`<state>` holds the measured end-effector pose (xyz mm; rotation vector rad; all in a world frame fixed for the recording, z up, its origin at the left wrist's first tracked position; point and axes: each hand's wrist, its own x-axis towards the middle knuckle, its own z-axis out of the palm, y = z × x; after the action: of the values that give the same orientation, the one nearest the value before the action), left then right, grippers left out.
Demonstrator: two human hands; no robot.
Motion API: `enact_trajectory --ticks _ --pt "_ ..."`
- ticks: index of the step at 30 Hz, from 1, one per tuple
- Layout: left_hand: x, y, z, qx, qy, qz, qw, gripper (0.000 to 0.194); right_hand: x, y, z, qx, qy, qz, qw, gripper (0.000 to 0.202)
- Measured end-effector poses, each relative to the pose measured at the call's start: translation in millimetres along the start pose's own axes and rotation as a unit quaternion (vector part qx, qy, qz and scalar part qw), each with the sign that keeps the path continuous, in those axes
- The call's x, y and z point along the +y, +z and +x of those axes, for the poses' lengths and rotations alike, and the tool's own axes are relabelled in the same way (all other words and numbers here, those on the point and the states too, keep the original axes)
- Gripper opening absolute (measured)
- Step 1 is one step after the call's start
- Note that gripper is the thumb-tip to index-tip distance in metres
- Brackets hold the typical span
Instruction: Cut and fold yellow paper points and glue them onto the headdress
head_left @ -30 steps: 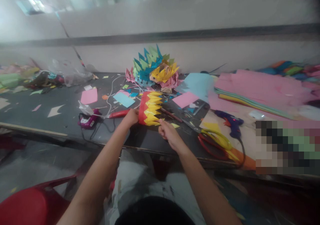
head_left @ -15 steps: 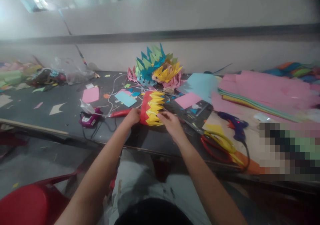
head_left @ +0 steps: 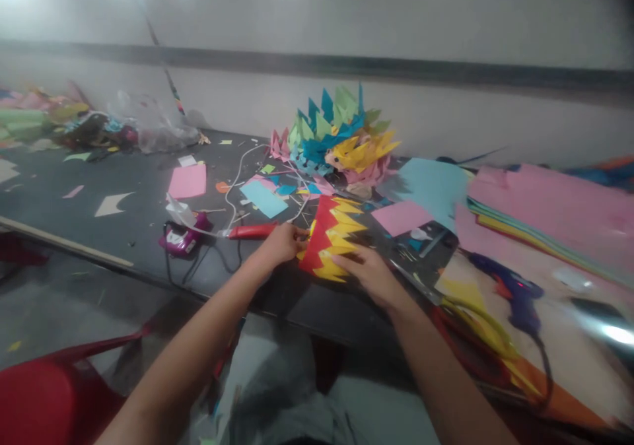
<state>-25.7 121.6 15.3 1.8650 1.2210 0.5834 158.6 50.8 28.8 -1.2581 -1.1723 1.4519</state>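
Observation:
A red paper band with rows of yellow folded points (head_left: 327,241) is between my hands, above the dark table's front edge. My left hand (head_left: 284,245) pinches its left edge, and some fingertips are hidden behind the paper. On the other side, my right hand (head_left: 366,270) grips the lower right of the yellow points, thumb on top. Just left of my left hand lies a red-handled tool (head_left: 253,231) with a white cord. Behind the band stands a pile of spiky folded-paper pieces (head_left: 341,135) in blue, green, yellow and pink.
At right lie large scissors (head_left: 475,326), a dark blue glue gun (head_left: 512,290) and stacked coloured paper sheets (head_left: 549,197). A purple device (head_left: 185,235) sits at left. Paper scraps (head_left: 263,197) litter the table (head_left: 148,168). A red chair (head_left: 54,399) stands at lower left.
The view has shifted, so the table's things appear further right. The band has turned, with more of its red showing and yellow points visible on its left side. Both hands stay on it.

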Motion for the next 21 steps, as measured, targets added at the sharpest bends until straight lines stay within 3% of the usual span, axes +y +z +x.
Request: enact_trajectory --ticks 5,9,14,18,21 --pt "-6 -4.4 1 0.018 -0.013 0.014 1.0 0.035 2 -11 1 0.016 0.061 -0.041 0.997 0.043" --pt "-12 -7.7 -1 -0.012 0.0 -0.002 1.0 0.038 10 -17 2 0.002 0.09 -0.072 0.993 0.039" --pt "-5 -7.8 -8 0.048 0.012 0.092 0.995 0.04 16 -24 0 0.035 0.111 -0.137 0.984 0.044" --pt "3 -3.8 -11 -0.007 0.071 0.138 0.988 0.044 18 -26 -1 0.021 0.125 -0.181 0.975 0.047" --pt "1 -2.2 -10 -0.037 0.058 0.119 0.991 0.042 22 -30 -6 0.005 0.11 -0.18 0.977 0.052"
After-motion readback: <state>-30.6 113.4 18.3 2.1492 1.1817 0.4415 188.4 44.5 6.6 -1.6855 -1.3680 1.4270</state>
